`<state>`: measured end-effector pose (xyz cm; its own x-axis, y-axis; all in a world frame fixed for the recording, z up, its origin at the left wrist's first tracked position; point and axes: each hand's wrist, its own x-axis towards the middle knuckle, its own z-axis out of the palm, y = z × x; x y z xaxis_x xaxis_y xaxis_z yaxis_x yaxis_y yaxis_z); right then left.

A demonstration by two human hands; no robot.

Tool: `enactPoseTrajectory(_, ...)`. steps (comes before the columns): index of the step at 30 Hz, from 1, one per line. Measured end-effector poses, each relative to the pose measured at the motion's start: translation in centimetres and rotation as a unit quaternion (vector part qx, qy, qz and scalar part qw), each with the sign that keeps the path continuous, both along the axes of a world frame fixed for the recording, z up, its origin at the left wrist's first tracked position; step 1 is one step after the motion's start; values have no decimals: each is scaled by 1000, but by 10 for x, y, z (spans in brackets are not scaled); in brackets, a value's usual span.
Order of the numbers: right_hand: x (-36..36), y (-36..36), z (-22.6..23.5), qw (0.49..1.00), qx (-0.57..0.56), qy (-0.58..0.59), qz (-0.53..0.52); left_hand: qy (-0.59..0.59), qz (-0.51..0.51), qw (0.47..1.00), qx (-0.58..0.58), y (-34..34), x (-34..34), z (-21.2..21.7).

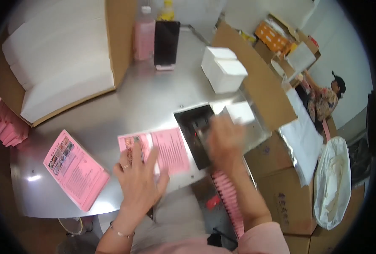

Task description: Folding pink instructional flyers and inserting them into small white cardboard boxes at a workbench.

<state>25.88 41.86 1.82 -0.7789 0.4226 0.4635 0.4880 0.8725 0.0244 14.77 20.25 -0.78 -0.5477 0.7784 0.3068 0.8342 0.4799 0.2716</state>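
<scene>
1. At the far left edge, a batch of folded pink sheets (6, 125) hangs off the table (124, 106), well apart from your hands.
2. Above it, an open cardboard box (69, 55) holds white stacks; it stands clear of your reach.
3. Next comes the stack of pink leaflets (75, 169), lying flat near the table's front edge, just left of your left hand. Judged by looks, these are thin paper: light, floppy, quick to crease, and the top sheets may slide on each other and on the smooth steel.
4. Your left hand (139, 175) lies palm-down, fingers spread and unclenched, pressing on the open pink leaflet (169, 150) that lies flat at the middle of the table. Take such a sheet by an edge or corner, pinching lightly.
5. The dark opening of the machine (196, 131) sits just beside that leaflet's right edge; keep loose paper from drifting over it.
6. Your right hand (224, 137) is blurred above the opening; you cannot tell whether its fingers are closed or free, or whether they grip anything.
7. Behind, a pink bottle (144, 36), a dark phone (166, 42) and a white box (224, 70) stand out of the way.
8. Farther right, cardboard cartons (285, 203) and a white bag (334, 182) crowd the floor, and another person (323, 101) works there.
</scene>
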Motion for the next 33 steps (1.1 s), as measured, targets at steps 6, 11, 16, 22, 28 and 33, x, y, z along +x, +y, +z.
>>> enactPoseTrajectory(6,22,86,-31,990,28,78,-111,70,39,995,56,11,-3,-1)
enactPoseTrajectory(11,28,93,-25,989,-24,120,-89,18,-19,1000,14,10,0,11)
enactPoseTrajectory(16,26,61,-27,979,-22,197,42,-15,-157,987,31,10,-2,-1)
enactPoseTrajectory(22,15,-78,-44,916,-69,85,385,-54,-126,988,65,4,-13,17)
enactPoseTrajectory(28,-55,-19,-53,979,-122,-67,151,-130,-102,982,86,9,1,26)
enactPoseTrajectory(33,-9,36,-66,978,-180,-101,27,-163,-173,967,96,-38,-3,23)
